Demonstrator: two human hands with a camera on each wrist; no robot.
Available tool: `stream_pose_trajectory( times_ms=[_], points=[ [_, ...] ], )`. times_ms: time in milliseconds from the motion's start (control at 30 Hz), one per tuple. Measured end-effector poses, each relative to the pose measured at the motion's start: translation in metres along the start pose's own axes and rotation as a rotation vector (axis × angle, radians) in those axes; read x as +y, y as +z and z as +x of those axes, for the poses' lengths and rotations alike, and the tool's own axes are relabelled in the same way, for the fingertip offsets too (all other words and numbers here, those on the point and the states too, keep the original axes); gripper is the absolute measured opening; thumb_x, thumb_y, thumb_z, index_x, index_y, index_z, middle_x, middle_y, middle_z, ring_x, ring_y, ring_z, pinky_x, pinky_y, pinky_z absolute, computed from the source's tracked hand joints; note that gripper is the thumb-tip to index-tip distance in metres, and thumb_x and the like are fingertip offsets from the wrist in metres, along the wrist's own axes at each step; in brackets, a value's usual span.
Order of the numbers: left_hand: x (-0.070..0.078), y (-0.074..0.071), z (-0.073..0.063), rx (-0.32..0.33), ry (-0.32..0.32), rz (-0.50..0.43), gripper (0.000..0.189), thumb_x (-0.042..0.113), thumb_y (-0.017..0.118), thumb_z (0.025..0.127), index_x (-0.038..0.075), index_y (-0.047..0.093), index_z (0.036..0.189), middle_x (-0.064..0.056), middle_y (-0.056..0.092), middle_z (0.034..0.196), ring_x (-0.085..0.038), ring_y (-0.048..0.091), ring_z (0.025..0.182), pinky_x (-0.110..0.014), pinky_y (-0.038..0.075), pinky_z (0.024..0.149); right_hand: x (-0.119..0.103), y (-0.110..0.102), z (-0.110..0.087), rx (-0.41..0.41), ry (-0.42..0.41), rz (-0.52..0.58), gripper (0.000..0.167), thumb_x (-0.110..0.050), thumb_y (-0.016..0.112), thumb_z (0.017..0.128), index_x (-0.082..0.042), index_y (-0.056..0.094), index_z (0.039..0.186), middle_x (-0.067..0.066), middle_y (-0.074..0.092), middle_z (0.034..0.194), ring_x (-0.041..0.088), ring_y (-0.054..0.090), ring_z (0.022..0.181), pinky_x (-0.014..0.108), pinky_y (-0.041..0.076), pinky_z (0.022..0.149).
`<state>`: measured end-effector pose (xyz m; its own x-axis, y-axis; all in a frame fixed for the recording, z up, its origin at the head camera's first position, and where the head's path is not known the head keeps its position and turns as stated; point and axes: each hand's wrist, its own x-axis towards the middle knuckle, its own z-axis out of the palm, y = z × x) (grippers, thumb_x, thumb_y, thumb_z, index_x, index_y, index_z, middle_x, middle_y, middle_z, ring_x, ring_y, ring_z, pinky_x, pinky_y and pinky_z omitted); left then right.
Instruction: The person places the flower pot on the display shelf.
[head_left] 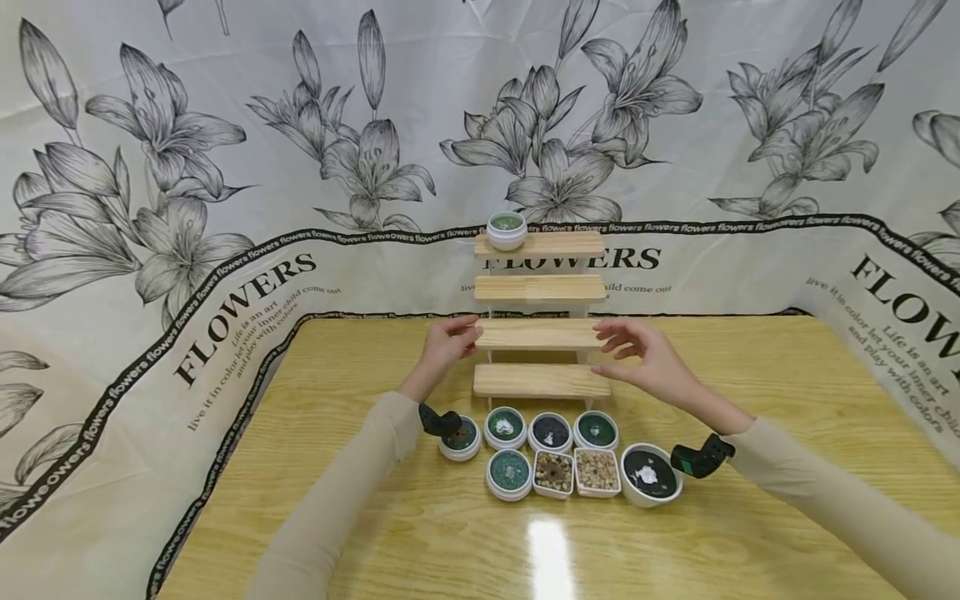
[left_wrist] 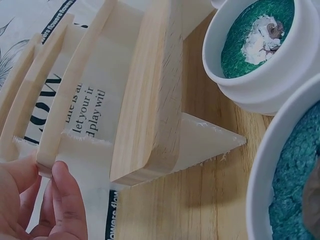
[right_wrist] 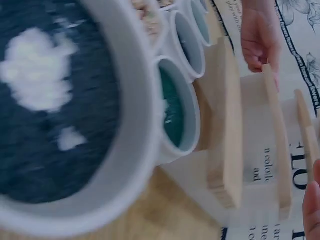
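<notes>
A tiered display stand with several pale wooden shelves (head_left: 538, 381) and clear side panels stands on the table. My left hand (head_left: 447, 343) pinches the left end of the second shelf from the bottom (left_wrist: 75, 95) between thumb and fingers. At the stand's right side, my right hand (head_left: 643, 354) has its fingers spread and bent loosely near the ends of the lower shelves; whether they touch is unclear. Only its fingertips (right_wrist: 312, 210) show at the edge of the right wrist view. A white pot with green filling (head_left: 507, 231) sits at the left of the top shelf.
In front of the stand sit several round white pots (head_left: 505, 427) with green or dark filling. Two square pots of pebbles (head_left: 597, 472) are among them. A larger dark-filled bowl (head_left: 650, 475) stands at the right. Behind hangs a flower-print cloth (head_left: 397, 275).
</notes>
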<state>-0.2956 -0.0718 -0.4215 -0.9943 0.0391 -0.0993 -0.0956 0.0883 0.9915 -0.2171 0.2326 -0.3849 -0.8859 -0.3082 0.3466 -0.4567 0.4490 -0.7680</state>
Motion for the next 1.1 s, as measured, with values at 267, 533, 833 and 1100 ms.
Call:
stream_pose_trajectory(
  times_ms=[267,533,833,1100],
  points=[
    [-0.001,0.001,0.000,-0.005,0.011,0.007,0.036,0.008,0.065,0.092,0.001,0.062,0.127,-0.006,0.062,0.094,-0.005,0.057,0.064,-0.016,0.054,0.059,0.016,-0.006,-0.032,-0.016,-0.050,0.034,0.045,0.004,0.075,0.078,0.007,0.056,0.118,-0.021,0.058,0.107,0.005,0.059,0.090,0.018,0.053,0.076],
    [-0.004,0.001,0.001,0.000,0.019,0.014,0.036,0.010,0.065,0.092,0.002,0.062,0.127,-0.005,0.062,0.092,-0.005,0.056,0.063,-0.021,0.057,0.063,0.024,-0.019,-0.053,-0.124,-0.102,0.081,0.042,0.009,0.073,0.077,0.009,0.056,0.115,-0.021,0.060,0.109,0.005,0.060,0.090,0.019,0.054,0.074],
    [-0.003,0.002,0.002,-0.012,0.015,-0.005,0.035,0.009,0.065,0.092,0.002,0.063,0.126,-0.004,0.061,0.092,-0.004,0.057,0.062,-0.019,0.056,0.063,0.033,-0.042,-0.072,-0.279,-0.113,0.065,0.047,0.008,0.075,0.075,0.005,0.055,0.118,-0.018,0.060,0.109,0.006,0.059,0.091,0.022,0.055,0.073],
    [-0.003,0.001,0.001,-0.002,-0.004,-0.024,0.035,0.010,0.065,0.092,0.003,0.062,0.127,-0.001,0.061,0.090,-0.007,0.056,0.065,-0.030,0.060,0.074,0.043,-0.048,-0.093,-0.369,-0.114,0.144,0.058,0.009,0.076,0.073,0.009,0.049,0.125,-0.016,0.058,0.117,0.008,0.060,0.096,0.023,0.055,0.076]
  ],
)
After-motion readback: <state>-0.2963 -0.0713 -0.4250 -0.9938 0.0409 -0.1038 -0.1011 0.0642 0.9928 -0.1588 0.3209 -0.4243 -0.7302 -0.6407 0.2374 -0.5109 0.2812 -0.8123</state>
